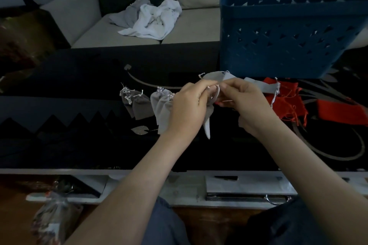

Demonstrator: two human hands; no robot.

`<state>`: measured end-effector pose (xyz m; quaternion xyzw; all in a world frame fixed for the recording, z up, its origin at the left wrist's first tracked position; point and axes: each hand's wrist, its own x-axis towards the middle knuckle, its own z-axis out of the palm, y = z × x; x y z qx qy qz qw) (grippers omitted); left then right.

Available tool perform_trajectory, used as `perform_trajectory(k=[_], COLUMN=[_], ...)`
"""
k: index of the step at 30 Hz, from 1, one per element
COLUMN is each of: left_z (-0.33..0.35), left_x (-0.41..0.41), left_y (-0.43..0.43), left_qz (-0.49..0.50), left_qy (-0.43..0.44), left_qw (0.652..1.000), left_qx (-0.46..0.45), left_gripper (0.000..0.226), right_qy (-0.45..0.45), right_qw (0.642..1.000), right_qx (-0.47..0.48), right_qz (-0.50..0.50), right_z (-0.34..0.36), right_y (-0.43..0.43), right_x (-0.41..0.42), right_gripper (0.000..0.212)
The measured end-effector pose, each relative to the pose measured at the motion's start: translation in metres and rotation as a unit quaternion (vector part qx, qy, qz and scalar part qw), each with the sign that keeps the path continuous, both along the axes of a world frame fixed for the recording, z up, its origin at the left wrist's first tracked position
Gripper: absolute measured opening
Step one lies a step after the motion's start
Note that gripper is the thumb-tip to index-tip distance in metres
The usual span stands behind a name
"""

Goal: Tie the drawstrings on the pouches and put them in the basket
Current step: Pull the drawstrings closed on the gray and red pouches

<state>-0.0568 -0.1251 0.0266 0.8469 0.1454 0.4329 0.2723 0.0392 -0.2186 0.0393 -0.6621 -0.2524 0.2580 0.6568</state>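
Pinching the white drawstring (216, 93) of a grey pouch (208, 123), the left hand (187, 105) and the right hand (246, 101) meet above the dark table (79, 77), fingers curled on the cord. The pouch hangs between them. The blue basket (278, 45) stands behind the right hand; red pouches (286, 103) lie in front of it, other grey pouches (139, 103) at the left

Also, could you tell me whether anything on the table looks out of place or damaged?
The red pouches on the right look frayed, with loose threads trailing off their edges. The blue basket behind them seems to sit tilted, though the wide lens may exaggerate that.
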Motion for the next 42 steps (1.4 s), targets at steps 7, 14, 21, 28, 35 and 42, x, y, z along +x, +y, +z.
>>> perform_trajectory(k=[7,14,21,28,35,42], left_z=[0.0,0.004,0.004,0.013,0.016,0.011], left_x=[0.0,-0.003,-0.006,-0.004,-0.01,-0.009], left_y=[0.01,0.019,0.017,-0.003,0.005,0.018], left_qz=[0.028,0.081,0.092,-0.058,-0.182,-0.142], left_qy=[0.032,0.064,0.067,0.018,-0.052,0.04], left_qw=[0.992,0.964,0.964,0.971,0.915,0.945], left_qx=[-0.115,-0.244,-0.241,-0.23,-0.358,-0.291], left_gripper=[0.018,0.027,0.033,0.025,0.011,0.023], right_qy=[0.129,0.399,0.081,-0.175,-0.126,-0.084], right_qw=[0.968,0.835,0.977,0.98,0.98,0.987], right_qx=[0.199,0.369,0.179,-0.045,-0.011,0.027], right_qz=[-0.081,-0.087,-0.078,0.085,0.152,0.137], right_z=[0.0,0.007,-0.002,-0.004,0.003,0.004], right_y=[-0.001,0.0,-0.001,0.001,-0.005,-0.001], right_x=[0.013,0.02,0.017,0.002,-0.001,0.0], right_gripper=[0.017,0.032,0.038,0.004,0.011,0.016])
